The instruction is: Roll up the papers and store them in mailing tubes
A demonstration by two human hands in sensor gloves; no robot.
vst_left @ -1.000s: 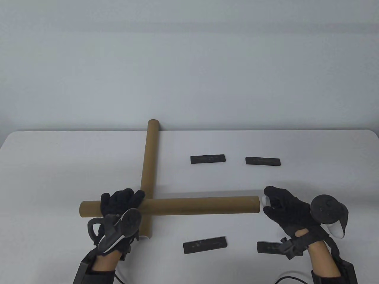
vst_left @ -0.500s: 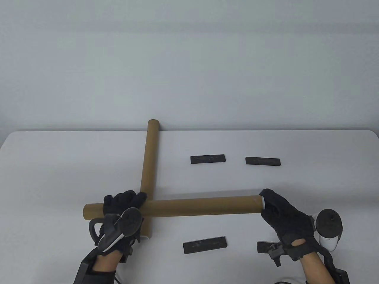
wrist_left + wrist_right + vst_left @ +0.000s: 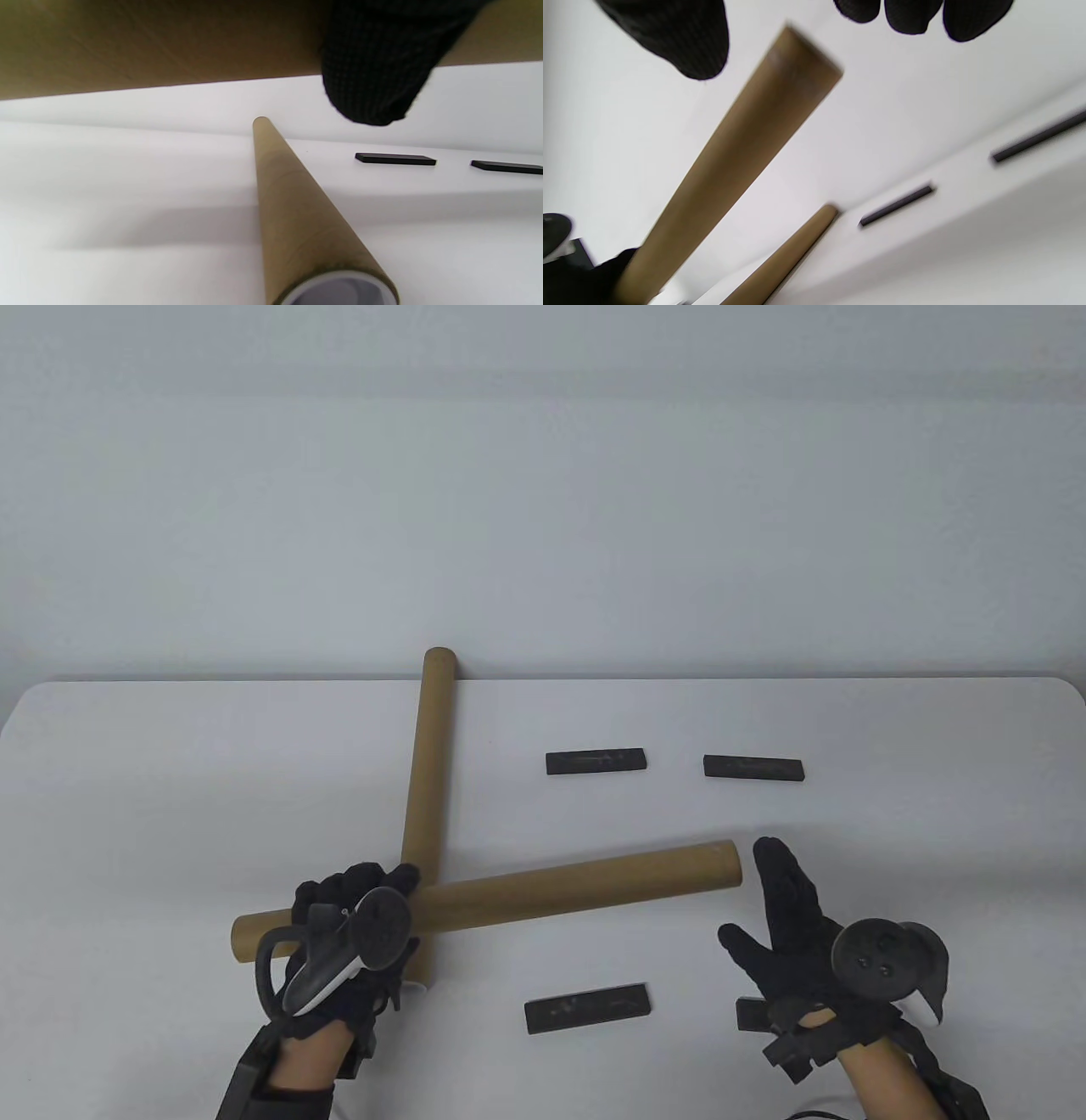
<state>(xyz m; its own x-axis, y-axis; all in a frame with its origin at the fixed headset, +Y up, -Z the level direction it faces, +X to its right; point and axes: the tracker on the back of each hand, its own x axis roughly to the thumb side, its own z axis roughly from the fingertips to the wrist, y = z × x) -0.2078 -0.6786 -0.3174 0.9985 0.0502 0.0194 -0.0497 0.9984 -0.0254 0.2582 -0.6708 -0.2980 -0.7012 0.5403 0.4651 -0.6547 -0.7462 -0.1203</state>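
Brown cardboard mailing tube (image 3: pixel 577 882) held aloft.
Left hand (image 3: pixel 352 903) grips it; right hand (image 3: pixel 793 920) hovers beside, fingers spread, empty.

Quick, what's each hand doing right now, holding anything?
Left hand: grips the raised mailing tube near its left end.
Right hand: open, fingers straight, holding nothing, just off the tube's right end.

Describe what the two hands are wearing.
Both the left hand and the right hand wear black knit gloves. Each has a round black-and-white tracker strapped on its back, with black straps at the wrist. Dark sleeves and thin cables show near the bottom edge.
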